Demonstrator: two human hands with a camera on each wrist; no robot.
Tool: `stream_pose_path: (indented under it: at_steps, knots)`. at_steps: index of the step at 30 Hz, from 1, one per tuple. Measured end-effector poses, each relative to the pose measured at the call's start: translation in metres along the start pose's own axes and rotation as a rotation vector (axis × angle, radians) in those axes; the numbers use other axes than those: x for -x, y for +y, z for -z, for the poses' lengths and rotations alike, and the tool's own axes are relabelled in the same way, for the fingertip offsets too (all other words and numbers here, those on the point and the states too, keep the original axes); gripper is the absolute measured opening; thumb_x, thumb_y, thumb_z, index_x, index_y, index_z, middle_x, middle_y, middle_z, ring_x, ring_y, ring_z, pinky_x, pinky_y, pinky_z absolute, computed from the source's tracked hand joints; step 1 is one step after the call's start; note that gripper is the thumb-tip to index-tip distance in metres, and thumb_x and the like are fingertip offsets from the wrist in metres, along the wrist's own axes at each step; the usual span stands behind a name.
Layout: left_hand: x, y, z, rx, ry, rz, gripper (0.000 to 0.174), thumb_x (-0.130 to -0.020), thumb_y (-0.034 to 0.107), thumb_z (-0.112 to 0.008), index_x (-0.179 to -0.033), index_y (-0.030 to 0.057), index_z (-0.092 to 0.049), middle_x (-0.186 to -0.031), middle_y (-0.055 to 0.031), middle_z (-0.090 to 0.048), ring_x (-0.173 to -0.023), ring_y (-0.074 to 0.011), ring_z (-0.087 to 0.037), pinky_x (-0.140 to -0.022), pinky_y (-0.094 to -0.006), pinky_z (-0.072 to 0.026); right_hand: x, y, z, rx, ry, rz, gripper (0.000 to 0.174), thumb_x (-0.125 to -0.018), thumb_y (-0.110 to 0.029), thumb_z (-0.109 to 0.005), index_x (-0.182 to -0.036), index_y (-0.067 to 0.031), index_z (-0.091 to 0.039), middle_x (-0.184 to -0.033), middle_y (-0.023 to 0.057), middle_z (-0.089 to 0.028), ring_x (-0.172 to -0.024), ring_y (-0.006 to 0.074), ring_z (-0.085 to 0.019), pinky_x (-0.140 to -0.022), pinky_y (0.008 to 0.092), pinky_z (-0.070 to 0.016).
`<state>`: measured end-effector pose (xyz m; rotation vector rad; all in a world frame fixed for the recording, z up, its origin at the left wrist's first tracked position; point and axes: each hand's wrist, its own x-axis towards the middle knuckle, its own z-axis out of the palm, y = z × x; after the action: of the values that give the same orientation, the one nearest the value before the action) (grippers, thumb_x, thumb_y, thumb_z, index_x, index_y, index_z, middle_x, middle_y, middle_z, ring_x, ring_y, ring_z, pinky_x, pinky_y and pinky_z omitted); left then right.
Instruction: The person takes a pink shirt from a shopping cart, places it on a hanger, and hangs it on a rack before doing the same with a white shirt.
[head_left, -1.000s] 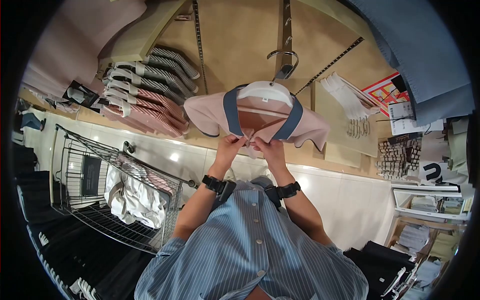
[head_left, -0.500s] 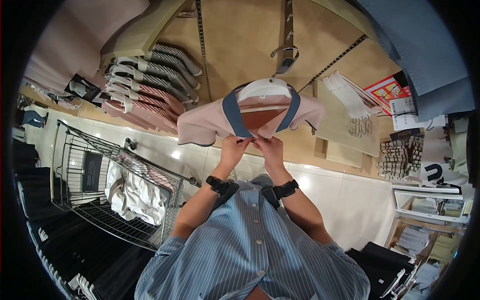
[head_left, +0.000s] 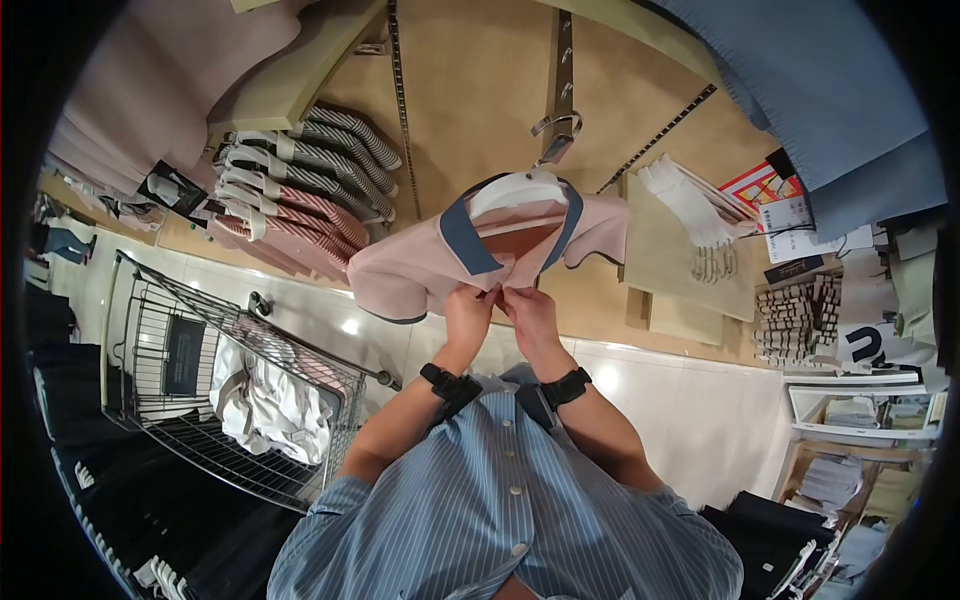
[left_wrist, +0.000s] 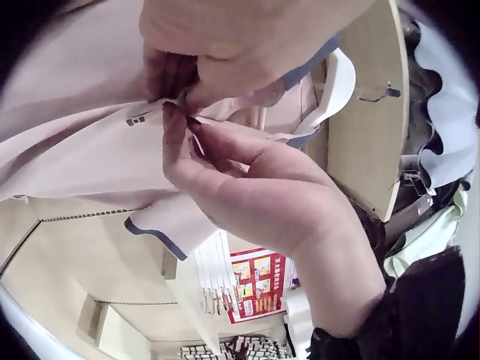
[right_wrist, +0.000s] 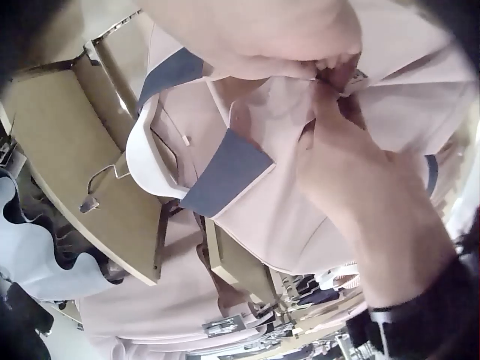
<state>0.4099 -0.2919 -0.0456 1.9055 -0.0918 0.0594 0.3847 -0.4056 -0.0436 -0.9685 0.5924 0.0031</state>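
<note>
A pink short-sleeved top (head_left: 400,268) with a dark blue collar (head_left: 463,243) hangs in front of me on a white hanger (head_left: 518,194), its metal hook (head_left: 556,140) uppermost. At the lower end of the neck opening, my left hand (head_left: 466,318) pinches one front edge. Close beside it, my right hand (head_left: 531,318) pinches the cloth too, the fingertips of both hands meeting. In the left wrist view a small dark print (left_wrist: 136,120) shows on the cloth near the fingers. What lies between the fingertips is mostly hidden.
Striped shirts (head_left: 330,160) hang on the left, with a wire shopping cart (head_left: 180,430) holding white cloth (head_left: 275,410) below them. White hangers (head_left: 695,210) hang on the right beside a red sign (head_left: 755,190). Blue garments (head_left: 840,100) hang at the upper right.
The top has moved down and turned somewhat, its left sleeve now lower. Both hands have come slightly closer to my body, still pinching the front.
</note>
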Motion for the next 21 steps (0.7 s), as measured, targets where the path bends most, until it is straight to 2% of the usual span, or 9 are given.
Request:
stream_pose_path:
  at_steps: [1, 4, 7, 11, 13, 16, 17, 20, 21]
  knots:
    - [-0.001, -0.003, 0.0, -0.011, -0.013, -0.006, 0.017, -0.08, 0.013, -0.071, -0.087, -0.0021, -0.07, -0.082, -0.025, -0.065, -0.072, -0.041, -0.063, -0.063, -0.041, -0.0495, 0.002, -0.001, 0.0, -0.022, -0.012, -0.005, 0.01, -0.089, 0.002, -0.058, -0.094, 0.0097, -0.062, -0.093, 0.0149, -0.065, -0.089, 0.0235, -0.064, -0.086, 0.0333, -0.0515]
    - [-0.002, -0.009, -0.001, 0.01, 0.001, -0.074, 0.017, -0.08, 0.014, -0.071, -0.086, -0.0024, -0.07, -0.08, -0.0252, -0.065, -0.072, -0.0408, -0.063, -0.064, -0.0415, -0.0494, 0.002, -0.004, -0.002, -0.067, -0.031, -0.005, 0.01, -0.085, 0.006, -0.056, -0.093, 0.0106, -0.061, -0.094, 0.0161, -0.065, -0.09, 0.0255, -0.064, -0.087, 0.0341, -0.0516]
    - [-0.003, -0.007, -0.004, 0.016, 0.061, -0.144, 0.017, -0.08, 0.013, -0.073, -0.078, -0.0035, -0.069, -0.069, -0.021, -0.064, -0.064, -0.0364, -0.063, -0.059, -0.0383, -0.0475, -0.001, -0.004, 0.005, -0.04, -0.039, 0.004, 0.011, -0.082, 0.009, -0.056, -0.092, 0.0111, -0.061, -0.093, 0.0166, -0.064, -0.09, 0.0263, -0.064, -0.086, 0.0341, -0.0521]
    - [-0.002, -0.007, 0.001, -0.061, 0.02, -0.133, 0.021, -0.08, 0.015, -0.074, -0.074, -0.0046, -0.068, -0.067, -0.023, -0.062, -0.059, -0.0384, -0.06, -0.055, -0.0396, -0.0459, 0.001, -0.008, 0.006, -0.005, -0.043, -0.035, 0.013, -0.078, 0.009, -0.057, -0.091, 0.0112, -0.06, -0.092, 0.0169, -0.064, -0.089, 0.0267, -0.064, -0.083, 0.0327, -0.0525]
    - [-0.005, -0.005, 0.003, -0.044, 0.003, -0.103, 0.023, -0.079, 0.016, -0.075, -0.072, -0.005, -0.067, -0.066, -0.024, -0.061, -0.057, -0.0397, -0.058, -0.053, -0.04, -0.045, -0.001, -0.01, 0.007, 0.069, -0.061, -0.046, 0.012, -0.081, 0.006, -0.059, -0.091, 0.0112, -0.06, -0.092, 0.0164, -0.065, -0.089, 0.0258, -0.064, -0.083, 0.0323, -0.0523]
    - [-0.005, -0.012, -0.001, -0.035, 0.058, -0.165, 0.027, -0.079, 0.017, -0.075, -0.071, -0.0065, -0.065, -0.063, -0.0237, -0.06, -0.05, -0.0321, -0.057, -0.05, -0.0372, -0.044, 0.002, -0.028, -0.005, 0.093, -0.048, -0.093, 0.013, -0.085, 0.0, -0.06, -0.091, 0.0105, -0.061, -0.092, 0.0146, -0.065, -0.087, 0.0231, -0.065, -0.081, 0.0313, -0.0526]
    - [-0.004, -0.012, 0.001, -0.029, 0.043, -0.089, 0.026, -0.08, 0.016, -0.075, -0.072, -0.0066, -0.066, -0.062, -0.0216, -0.061, -0.05, -0.0278, -0.057, -0.051, -0.0359, -0.0442, 0.005, -0.035, -0.011, 0.086, -0.036, -0.114, 0.014, -0.086, -0.003, -0.061, -0.092, 0.0102, -0.061, -0.091, 0.0138, -0.065, -0.085, 0.022, -0.065, -0.08, 0.0309, -0.0528]
    - [-0.003, -0.013, 0.006, 0.034, -0.019, 0.083, 0.023, -0.081, 0.014, -0.074, -0.076, -0.0068, -0.066, -0.061, -0.0143, -0.064, -0.052, -0.0164, -0.056, -0.052, -0.0323, -0.0446, 0.002, -0.031, -0.003, 0.25, 0.123, 0.105, 0.02, -0.09, -0.012, -0.064, -0.092, 0.0076, -0.062, -0.09, 0.0113, -0.065, -0.08, 0.0183, -0.065, -0.074, 0.0285, -0.0531]
    - [-0.006, -0.019, 0.01, 0.085, -0.041, 0.109, 0.021, -0.081, 0.013, -0.073, -0.078, -0.0065, -0.066, -0.062, -0.0113, -0.064, -0.053, -0.0137, -0.055, -0.053, -0.0312, -0.0449, -0.003, -0.019, 0.007, 0.238, 0.157, 0.308, 0.023, -0.089, -0.018, -0.067, -0.087, 0.0042, -0.062, -0.082, 0.0084, -0.064, -0.072, 0.0158, -0.064, -0.068, 0.0254, -0.0523]
